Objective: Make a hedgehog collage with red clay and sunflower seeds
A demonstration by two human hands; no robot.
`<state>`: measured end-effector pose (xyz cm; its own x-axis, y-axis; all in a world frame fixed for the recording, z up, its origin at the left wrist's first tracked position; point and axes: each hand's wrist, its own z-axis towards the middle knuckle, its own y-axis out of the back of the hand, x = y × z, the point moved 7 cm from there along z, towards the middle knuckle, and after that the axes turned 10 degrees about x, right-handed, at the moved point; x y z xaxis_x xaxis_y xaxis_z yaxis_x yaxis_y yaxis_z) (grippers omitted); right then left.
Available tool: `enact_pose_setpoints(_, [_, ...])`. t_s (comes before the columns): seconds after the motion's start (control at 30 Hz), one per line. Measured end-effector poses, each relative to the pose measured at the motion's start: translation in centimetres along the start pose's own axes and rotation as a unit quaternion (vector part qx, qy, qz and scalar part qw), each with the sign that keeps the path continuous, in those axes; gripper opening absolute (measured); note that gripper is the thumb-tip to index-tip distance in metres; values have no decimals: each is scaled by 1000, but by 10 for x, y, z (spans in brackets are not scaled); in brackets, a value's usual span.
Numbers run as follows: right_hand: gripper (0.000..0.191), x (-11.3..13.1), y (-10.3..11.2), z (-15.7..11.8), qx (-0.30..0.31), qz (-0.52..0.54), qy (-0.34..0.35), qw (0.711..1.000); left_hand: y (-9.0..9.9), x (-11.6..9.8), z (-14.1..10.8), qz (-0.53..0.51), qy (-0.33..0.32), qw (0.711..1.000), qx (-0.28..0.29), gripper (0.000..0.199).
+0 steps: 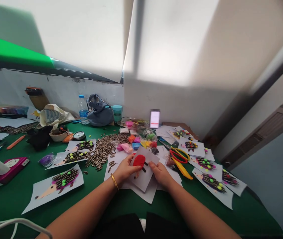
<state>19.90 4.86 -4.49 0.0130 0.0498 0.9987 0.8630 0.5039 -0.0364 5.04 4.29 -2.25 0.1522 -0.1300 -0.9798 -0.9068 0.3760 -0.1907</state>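
A white card [145, 181] is held up over the near middle of the table, tilted. On it sits a red clay shape [139, 161] with dark legs and a small orange part. My left hand [126, 169] grips the card's left side, its thumb on the red clay. My right hand [160, 172] pinches the card's right edge. Under the card lie more white sheets [148, 197]. A pile of striped seeds [101, 151] is behind my left hand, and bright clay packets [136, 145] lie beyond the card.
Scissors [181, 162] with red and yellow handles lie right of my hands. Seed-covered hedgehog cards [75, 187] lie left, others [227, 196] right. At the back stand a bottle [83, 111], a blue bag [100, 114], a teal cup [117, 113] and a phone [154, 119].
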Motion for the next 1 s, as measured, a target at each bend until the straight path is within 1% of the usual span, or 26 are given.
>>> enact_pose_setpoints(0.13, [53,-2,0,-1,12,-1,-3,1000,0,-3,-2,-5,-4,1000,-3,62])
enact_pose_setpoints(0.27, [51,-2,7,0,-31,-27,-2,999,-5,-4,-2,-48,-7,998,38,48])
enact_pose_setpoints(0.37, [50,1,9,1,-45,-33,9,998,-3,-4,-2,-50,-2,998,44,47])
enact_pose_setpoints(0.47, [50,2,7,2,-37,-38,13,998,-2,-3,-3,-33,12,999,39,49])
enact_pose_setpoints(0.57, [50,3,6,1,-35,-37,12,999,-4,-5,-4,-35,15,998,46,40])
enact_pose_setpoints(0.7, [51,4,8,0,-49,-31,4,998,-7,-8,-5,-58,0,996,68,28])
enact_pose_setpoints(0.8, [51,2,9,0,-53,-29,3,998,-5,-5,-4,-56,6,997,61,29])
enact_pose_setpoints(0.93, [52,-2,10,3,-43,-17,1,999,-6,-6,-3,-42,7,996,83,31])
enact_pose_setpoints(1.0, [51,-2,11,3,-47,-19,6,999,-6,-8,-4,-45,6,995,85,32])
